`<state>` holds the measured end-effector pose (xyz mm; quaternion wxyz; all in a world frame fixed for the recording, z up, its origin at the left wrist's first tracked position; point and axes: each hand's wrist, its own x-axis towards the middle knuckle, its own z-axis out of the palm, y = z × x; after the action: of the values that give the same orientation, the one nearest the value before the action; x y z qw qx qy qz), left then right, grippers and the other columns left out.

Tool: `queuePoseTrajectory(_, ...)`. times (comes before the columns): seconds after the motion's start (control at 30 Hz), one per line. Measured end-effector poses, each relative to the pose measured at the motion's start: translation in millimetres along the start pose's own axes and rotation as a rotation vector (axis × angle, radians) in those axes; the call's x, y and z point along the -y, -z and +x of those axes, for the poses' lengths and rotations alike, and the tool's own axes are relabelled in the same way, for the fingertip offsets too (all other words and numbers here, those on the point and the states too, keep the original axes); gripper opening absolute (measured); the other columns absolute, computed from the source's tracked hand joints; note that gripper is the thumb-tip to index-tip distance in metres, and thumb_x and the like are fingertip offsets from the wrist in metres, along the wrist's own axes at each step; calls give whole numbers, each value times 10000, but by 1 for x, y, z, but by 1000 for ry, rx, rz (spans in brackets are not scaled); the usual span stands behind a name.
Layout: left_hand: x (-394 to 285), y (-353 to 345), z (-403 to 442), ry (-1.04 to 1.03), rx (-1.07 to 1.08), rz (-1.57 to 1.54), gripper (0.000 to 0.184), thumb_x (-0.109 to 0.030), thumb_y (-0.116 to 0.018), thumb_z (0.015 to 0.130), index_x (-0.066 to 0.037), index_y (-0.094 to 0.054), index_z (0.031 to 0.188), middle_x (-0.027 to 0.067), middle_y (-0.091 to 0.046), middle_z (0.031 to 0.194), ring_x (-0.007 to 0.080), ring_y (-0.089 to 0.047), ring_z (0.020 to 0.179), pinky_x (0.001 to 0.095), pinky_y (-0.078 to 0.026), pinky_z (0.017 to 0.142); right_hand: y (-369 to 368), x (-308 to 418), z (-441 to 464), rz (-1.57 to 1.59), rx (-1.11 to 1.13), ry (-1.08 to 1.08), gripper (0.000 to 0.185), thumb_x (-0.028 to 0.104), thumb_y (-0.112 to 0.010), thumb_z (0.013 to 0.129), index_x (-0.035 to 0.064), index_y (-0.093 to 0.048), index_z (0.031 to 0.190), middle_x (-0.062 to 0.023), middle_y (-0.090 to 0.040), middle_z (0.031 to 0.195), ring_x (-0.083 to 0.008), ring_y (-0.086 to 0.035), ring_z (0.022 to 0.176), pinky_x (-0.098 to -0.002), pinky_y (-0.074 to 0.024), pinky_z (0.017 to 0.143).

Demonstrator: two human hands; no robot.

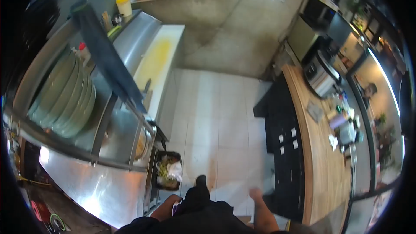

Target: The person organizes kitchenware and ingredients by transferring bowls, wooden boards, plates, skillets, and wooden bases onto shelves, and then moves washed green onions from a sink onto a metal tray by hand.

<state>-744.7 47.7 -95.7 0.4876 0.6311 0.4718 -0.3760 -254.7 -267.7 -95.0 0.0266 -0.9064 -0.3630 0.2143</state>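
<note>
My left hand (pixel 171 202) is low by my left hip, its fingers curled. A small white and purple item (pixel 175 208) shows at its edge; I cannot make out what it is. Just ahead of this hand is a black bin (pixel 159 183) with green scraps and crumpled white paper inside. My right hand (pixel 255 193) hangs out to my right over the tiled floor, between my body and the black cabinet. It is blurred, so its fingers do not show clearly, and nothing is visible in it.
At left, a steel counter (pixel 117 190) carries a shelf of stacked bowls (pixel 65 95). Beyond it lies a yellow-stained cutting board (pixel 158 58) with a knife (pixel 147 86). A wooden counter (pixel 323 169) at right holds a cooker (pixel 321 73) and bottles. Tiled floor (pixel 216 121) runs between.
</note>
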Motion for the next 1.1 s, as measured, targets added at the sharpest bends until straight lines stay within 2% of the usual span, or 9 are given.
queuePoseTrajectory(0.07,-52,59,54,-493,-254,566,411,-417,-557,918,-60,-750,983,219,-728,1066,380,-721,872,507,-566,742,53,-52,-19,-454,66,57,186,133,-621,845,120,-701,678,-127,-719,753,-318,-699,653,-506,-591,594)
queuePoseTrajectory(0.1,-91,101,46,-488,-198,475,410,-389,-514,950,-43,-727,1008,203,-727,965,327,-723,827,475,-563,679,29,-90,-16,-400,134,-128,275,226,-566,926,39,-763,883,-182,-743,1040,-328,-740,853,-456,-598,750)
queuePoseTrajectory(0.17,-170,181,37,-271,-50,-270,441,-421,-510,990,-16,-680,1021,130,-663,846,241,-644,722,398,-536,610,102,-92,-38,1091,53,-943,140,119,-553,949,55,-678,946,-178,-658,836,-307,-674,675,-523,-567,577)
queuePoseTrajectory(0.2,-198,215,54,-312,-62,-332,432,-433,-537,981,-26,-682,992,94,-665,847,231,-623,707,384,-525,601,129,-95,-56,1075,213,-645,388,338,-525,1059,57,-524,1326,-133,-616,1139,-278,-577,1070,-471,-530,759)
queuePoseTrajectory(0.53,-284,391,174,-117,-438,-741,442,-424,-578,933,-16,-719,1025,197,-726,1030,368,-701,940,475,-549,823,230,68,355,823,644,-336,392,252,-577,1000,72,-570,1348,-84,-648,1114,-220,-623,896,-370,-547,688)
queuePoseTrajectory(0.6,-274,394,191,-330,-607,132,501,-460,-579,927,5,-726,1038,216,-726,925,363,-722,872,468,-562,816,261,90,476,775,697,-201,397,234,-588,988,74,-579,1352,-74,-655,1109,-209,-633,862,-350,-550,674)
queuePoseTrajectory(0.67,-297,415,157,-71,-342,-118,528,-472,-568,934,19,-727,1044,236,-714,926,356,-723,863,450,-575,785,295,116,619,783,733,-43,405,217,-598,977,77,-589,1356,-64,-662,1104,-198,-642,827,-330,-553,660)
queuePoseTrajectory(0.9,-384,584,107,25,-326,-1135,499,-412,-584,976,-15,-652,1271,142,-705,1176,244,-691,974,400,-580,778,541,546,913,787,484,256,554,388,-582,963,130,-498,1446,-68,-613,1305,-232,-591,1120,-425,-479,950)
queuePoseTrajectory(1.1,-421,852,144,-364,-406,-543,508,-470,-548,979,-18,-672,1173,147,-745,979,248,-704,896,391,-560,785,659,838,952,924,623,643,412,336,-590,1032,95,-573,1366,-80,-668,1258,-180,-651,1079,-338,-520,905)
